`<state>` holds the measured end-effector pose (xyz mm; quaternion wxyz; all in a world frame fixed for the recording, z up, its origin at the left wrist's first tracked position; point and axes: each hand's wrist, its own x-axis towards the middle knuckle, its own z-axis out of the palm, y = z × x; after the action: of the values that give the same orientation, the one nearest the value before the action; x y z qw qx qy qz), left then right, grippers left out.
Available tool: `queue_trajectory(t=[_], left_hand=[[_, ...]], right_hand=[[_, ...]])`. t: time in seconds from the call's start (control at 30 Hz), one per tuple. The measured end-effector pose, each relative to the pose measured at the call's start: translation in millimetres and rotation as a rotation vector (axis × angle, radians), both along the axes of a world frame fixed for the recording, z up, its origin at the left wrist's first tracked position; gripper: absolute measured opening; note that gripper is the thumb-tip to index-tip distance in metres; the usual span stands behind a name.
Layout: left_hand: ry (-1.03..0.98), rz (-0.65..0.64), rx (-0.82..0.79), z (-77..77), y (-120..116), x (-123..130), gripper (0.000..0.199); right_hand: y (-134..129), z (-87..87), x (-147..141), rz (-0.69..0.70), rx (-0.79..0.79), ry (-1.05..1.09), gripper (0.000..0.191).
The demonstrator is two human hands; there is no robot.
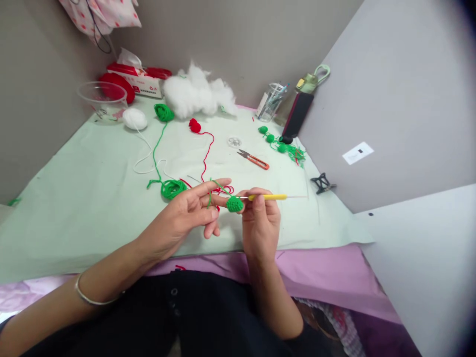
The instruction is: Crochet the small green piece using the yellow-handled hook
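A small green crocheted piece (234,204) sits between my two hands, above the front part of the table. My left hand (195,206) has green yarn looped round its stretched index finger, and its fingertips are at the piece's left side. In my right hand (261,213) is a crochet hook with a yellow handle (275,197), pinched between thumb and fingers. The hook's metal shaft reaches left to the top of the green piece. Behind my left hand lies a coil of green yarn (173,189), and red yarn loops (226,189) show beyond the fingers.
Orange-handled snips (254,159) lie mid-table beside a small clear dish (234,143). Farther back are white stuffing (199,94), yarn balls, a tissue box (139,82) and a plastic tub (104,106). Green crocheted pieces (270,138), a pen cup (269,104) and a bottle stand right.
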<state>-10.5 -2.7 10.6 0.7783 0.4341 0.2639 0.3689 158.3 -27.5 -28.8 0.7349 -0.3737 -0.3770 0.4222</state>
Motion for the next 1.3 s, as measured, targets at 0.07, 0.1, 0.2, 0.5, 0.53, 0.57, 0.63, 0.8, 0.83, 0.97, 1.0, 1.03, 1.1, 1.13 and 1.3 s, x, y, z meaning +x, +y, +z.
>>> queue_trajectory(t=[0.07, 0.1, 0.2, 0.5, 0.53, 0.57, 0.63, 0.8, 0.83, 0.97, 1.0, 1.03, 1.1, 1.13, 1.3], left_hand=[[-0.022, -0.019, -0.012, 0.3, 1, 0, 0.053], [-0.025, -0.023, -0.020, 0.4, 1, 0, 0.054], [-0.004, -0.010, -0.033, 0.5, 2, 3, 0.055], [0.227, 0.179, 0.188, -0.1, 3, 9, 0.039], [0.255, 0.196, 0.218, 0.6, 3, 8, 0.035], [0.274, 0.211, 0.241, 1.5, 3, 8, 0.033], [0.289, 0.225, 0.266, 3.2, 4, 7, 0.031], [0.256, 0.169, 0.264, 7.6, 3, 7, 0.029], [0.240, 0.153, 0.264, 8.3, 2, 7, 0.029], [0.178, 0.117, 0.278, 9.6, 0, 5, 0.031], [0.166, 0.113, 0.282, 10.0, 0, 4, 0.031], [0.157, 0.108, 0.284, 10.4, 0, 4, 0.031], [0.154, 0.101, 0.287, 11.4, 0, 5, 0.031], [0.160, 0.098, 0.285, 11.7, 0, 5, 0.031], [0.173, 0.093, 0.255, 11.7, 0, 7, 0.024]], right_hand=[[3, 0.0, 0, 0.044, -0.068, 0.124, 0.018], [3, 0.2, 0, 0.056, -0.092, 0.161, 0.019], [3, 0.4, -2, 0.054, -0.128, 0.193, 0.021], [-3, -2.4, -7, -0.018, -0.055, 0.118, 0.018], [-4, -2.6, -7, -0.029, -0.041, 0.114, 0.017], [-4, -2.6, -7, -0.037, -0.030, 0.110, 0.016], [-6, -2.6, -7, -0.053, -0.016, 0.102, 0.015], [-11, 0.2, -6, -0.110, 0.015, 0.047, 0.015], [-12, 1.0, -6, -0.118, 0.021, 0.034, 0.015], [-13, 2.8, -6, -0.128, 0.025, 0.018, 0.016], [-13, 2.8, -6, -0.126, 0.023, 0.020, 0.015], [-12, 2.6, -6, -0.125, 0.020, 0.023, 0.015], [-12, 1.9, -5, -0.117, 0.008, 0.031, 0.016], [-12, 1.5, -5, -0.110, -0.003, 0.037, 0.016], [-10, -0.2, -3, -0.105, -0.062, 0.043, 0.021]])
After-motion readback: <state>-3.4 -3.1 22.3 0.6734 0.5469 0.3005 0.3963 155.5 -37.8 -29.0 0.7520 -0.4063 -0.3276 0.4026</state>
